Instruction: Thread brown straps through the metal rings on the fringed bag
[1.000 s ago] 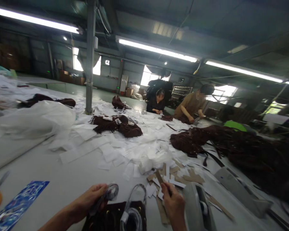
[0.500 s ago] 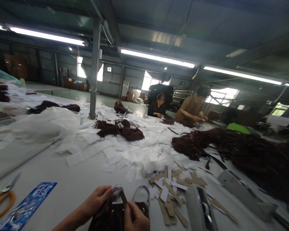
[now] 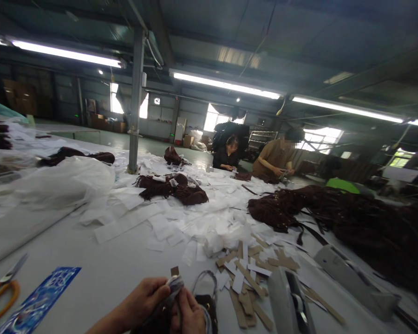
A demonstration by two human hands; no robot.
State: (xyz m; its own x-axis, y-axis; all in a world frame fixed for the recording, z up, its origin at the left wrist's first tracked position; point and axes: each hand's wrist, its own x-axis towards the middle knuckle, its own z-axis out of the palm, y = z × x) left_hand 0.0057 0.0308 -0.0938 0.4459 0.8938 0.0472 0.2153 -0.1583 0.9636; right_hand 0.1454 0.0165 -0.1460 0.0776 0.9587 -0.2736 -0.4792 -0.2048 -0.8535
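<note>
A dark brown bag (image 3: 212,304) with gold eyelets lies at the bottom centre, partly behind my hands. One of its handles, wrapped in clear film (image 3: 175,284), is pinched between the fingers of my left hand (image 3: 148,297). My right hand (image 3: 190,311) closes on the same wrapped handle, touching my left fingertips. A short brown card strip (image 3: 174,271) sticks up above the fingers. The second wrapped handle (image 3: 205,274) arches up free, right of my right hand.
Brown and white card strips (image 3: 245,278) and a grey tape dispenser (image 3: 289,301) lie to the right. Orange-handled scissors (image 3: 2,292) and a blue packet (image 3: 42,301) are left. White sheets, dark fringed bags (image 3: 275,208) and two people stretch beyond.
Both hands have drawn together on the wrapped handle, my left moving slightly right and down. The card strip, earlier lower between the hands, now pokes out above them.
</note>
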